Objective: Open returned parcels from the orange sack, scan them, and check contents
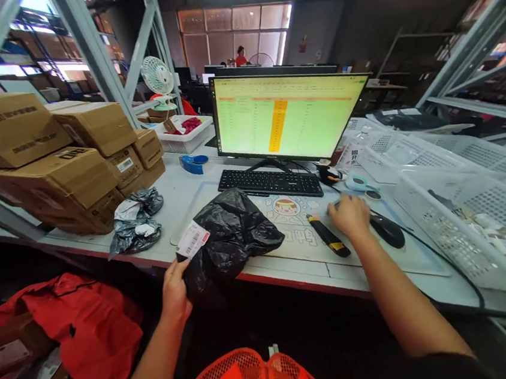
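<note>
My left hand [175,291] pinches the near left edge of a black plastic mailer bag [232,231]. A white barcode label [193,239] is stuck on the bag near my fingers. The bag is crumpled and hangs partly over the desk's front edge. My right hand [352,216] rests on the desk mat with its fingers curled down; a dark thing shows at the fingertips, too hidden to name. Left of that hand lies a black and yellow utility knife [329,236]. Just right of it sits a black computer mouse [387,229].
A monitor [290,116] and keyboard [270,181] stand behind the bag. Cardboard boxes [44,181] are stacked left, beside a crumpled grey bag [136,220]. White plastic baskets [477,214] line the right. A red sack [91,327] with parcels is at lower left. A blue tape dispenser [194,164] lies behind.
</note>
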Tool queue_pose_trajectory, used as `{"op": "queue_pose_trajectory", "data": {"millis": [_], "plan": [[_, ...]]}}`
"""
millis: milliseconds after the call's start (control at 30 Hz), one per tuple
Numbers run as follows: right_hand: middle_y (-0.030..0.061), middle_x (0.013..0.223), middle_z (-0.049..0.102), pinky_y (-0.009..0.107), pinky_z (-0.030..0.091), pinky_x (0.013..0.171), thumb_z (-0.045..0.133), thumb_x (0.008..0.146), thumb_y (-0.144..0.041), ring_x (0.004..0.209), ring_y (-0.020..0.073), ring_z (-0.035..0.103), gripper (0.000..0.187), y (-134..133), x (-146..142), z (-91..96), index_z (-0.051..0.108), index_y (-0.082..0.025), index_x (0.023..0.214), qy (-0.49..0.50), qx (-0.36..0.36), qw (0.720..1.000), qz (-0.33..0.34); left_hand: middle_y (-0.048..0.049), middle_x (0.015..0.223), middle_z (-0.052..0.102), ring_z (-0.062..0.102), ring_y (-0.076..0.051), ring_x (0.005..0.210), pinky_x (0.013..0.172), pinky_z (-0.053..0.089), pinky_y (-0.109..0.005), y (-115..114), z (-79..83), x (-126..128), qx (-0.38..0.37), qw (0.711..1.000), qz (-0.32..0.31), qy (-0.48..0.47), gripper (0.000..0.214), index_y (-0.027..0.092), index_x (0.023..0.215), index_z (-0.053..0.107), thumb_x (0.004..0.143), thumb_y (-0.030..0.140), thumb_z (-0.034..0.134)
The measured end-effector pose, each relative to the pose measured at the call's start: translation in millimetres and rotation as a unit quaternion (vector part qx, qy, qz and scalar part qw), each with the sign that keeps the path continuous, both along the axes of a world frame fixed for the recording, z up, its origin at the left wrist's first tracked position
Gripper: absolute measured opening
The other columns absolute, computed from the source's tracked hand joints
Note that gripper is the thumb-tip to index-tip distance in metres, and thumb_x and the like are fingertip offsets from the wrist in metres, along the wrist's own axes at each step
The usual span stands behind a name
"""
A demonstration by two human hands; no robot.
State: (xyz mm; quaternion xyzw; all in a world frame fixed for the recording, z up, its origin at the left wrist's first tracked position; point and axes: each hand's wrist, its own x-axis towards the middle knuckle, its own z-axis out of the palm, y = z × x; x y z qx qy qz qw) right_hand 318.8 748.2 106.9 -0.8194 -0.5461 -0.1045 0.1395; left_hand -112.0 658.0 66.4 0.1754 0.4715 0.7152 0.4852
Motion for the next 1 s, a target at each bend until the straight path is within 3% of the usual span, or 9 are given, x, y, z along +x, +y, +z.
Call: {"op": "queue_pose_trajectory", "data": {"millis": [100, 167, 267, 433, 633, 733, 800, 933, 1000], "plan": [[0.0187, 0.132, 0.066, 0.036, 0.045, 0.105, 0.047, 0.099, -0.028, 0.122, 0.0284, 0.061, 0.037, 44, -18, 7.9, 0.069, -0.011, 0.123, 0.031, -0.028, 0.990, 0.134, -0.0003, 0.081, 0.078, 0.076, -0.019, 0.079, 0.072, 0.060, -0.024, -2, -1.7, -11, -0.034, 0.999, -0.007, -0.013, 0.019, 0.017, 0.077, 0.073, 0.059, 0.020, 0.078], [0.0123, 0.129, 0.069, 0.029, 0.046, 0.100, 0.054, 0.095, -0.026, 0.119, 0.0238, 0.061, 0.025, 72, -28, 6.2, 0.075, -0.017, 0.106, 0.040, -0.057, 0.983, 0.171, -0.0013, 0.084, 0.079, 0.077, -0.020, 0.084, 0.077, 0.062, -0.028, -3, -1.5, -15, -0.048, 0.998, -0.013, -0.033, 0.019, 0.018, 0.080, 0.074, 0.061, 0.020, 0.077], [0.0146, 0.121, 0.071, 0.031, 0.048, 0.092, 0.057, 0.094, -0.027, 0.116, 0.0267, 0.061, 0.021, 97, -36, -0.3, 0.075, -0.016, 0.096, 0.043, -0.075, 0.982, 0.166, -0.0023, 0.085, 0.080, 0.077, -0.024, 0.091, 0.085, 0.063, -0.033, -3, -2.9, -19, -0.043, 0.998, -0.026, -0.045, 0.022, 0.018, 0.083, 0.075, 0.062, 0.023, 0.080], [0.0173, 0.107, 0.073, 0.032, 0.048, 0.082, 0.054, 0.096, -0.032, 0.112, 0.0291, 0.062, 0.026, 107, -37, -5.2, 0.074, -0.015, 0.095, 0.041, -0.087, 0.985, 0.141, -0.0041, 0.089, 0.081, 0.078, -0.027, 0.095, 0.087, 0.064, -0.034, -2, -8.8, -25, -0.042, 0.997, -0.048, -0.040, 0.027, 0.018, 0.088, 0.077, 0.063, 0.025, 0.083], [0.0131, 0.107, 0.074, 0.029, 0.045, 0.079, 0.057, 0.097, -0.038, 0.104, 0.0251, 0.065, 0.027, 112, -42, 10.0, 0.072, -0.016, 0.091, 0.043, -0.116, 0.978, 0.170, -0.0098, 0.098, 0.081, 0.076, -0.030, 0.103, 0.092, 0.061, -0.036, 8, -2.0, -16, -0.061, 0.989, -0.133, -0.004, 0.047, 0.015, 0.097, 0.078, 0.058, 0.036, 0.093], [0.0132, 0.108, 0.075, 0.030, 0.045, 0.079, 0.056, 0.098, -0.038, 0.101, 0.0244, 0.067, 0.028, 92, -43, 22.3, 0.072, -0.016, 0.097, 0.049, -0.120, 0.975, 0.180, -0.0112, 0.110, 0.080, 0.074, -0.028, 0.109, 0.097, 0.056, -0.032, 17, 13.3, -21, -0.032, 0.984, -0.160, 0.072, 0.061, 0.014, 0.105, 0.078, 0.053, 0.039, 0.098], [0.0140, 0.113, 0.075, 0.031, 0.046, 0.080, 0.054, 0.099, -0.041, 0.103, 0.0257, 0.068, 0.030, 63, -41, 23.2, 0.072, -0.016, 0.103, 0.051, -0.116, 0.974, 0.186, -0.0096, 0.110, 0.080, 0.074, -0.026, 0.106, 0.096, 0.055, -0.031, 21, 32.6, -30, -0.012, 0.987, -0.110, 0.115, 0.061, 0.015, 0.107, 0.078, 0.055, 0.040, 0.098], [0.0163, 0.119, 0.074, 0.040, 0.051, 0.085, 0.055, 0.097, -0.044, 0.107, 0.0330, 0.069, 0.039, -15, -32, -2.8, 0.069, -0.016, 0.120, 0.034, -0.133, 0.977, 0.165, -0.0030, 0.097, 0.078, 0.072, -0.021, 0.098, 0.088, 0.054, -0.023, 16, 84.3, -40, 0.098, 0.957, 0.036, 0.272, 0.040, 0.020, 0.102, 0.077, 0.068, 0.035, 0.092], [0.0176, 0.130, 0.070, 0.045, 0.052, 0.092, 0.058, 0.095, -0.040, 0.117, 0.0364, 0.066, 0.048, -47, -28, -22.2, 0.062, -0.016, 0.137, 0.005, -0.127, 0.981, 0.145, -0.0038, 0.093, 0.077, 0.071, -0.024, 0.102, 0.090, 0.055, -0.023, 12, 104.0, -34, 0.156, 0.926, 0.026, 0.343, 0.029, 0.020, 0.091, 0.077, 0.066, 0.025, 0.092]]}}
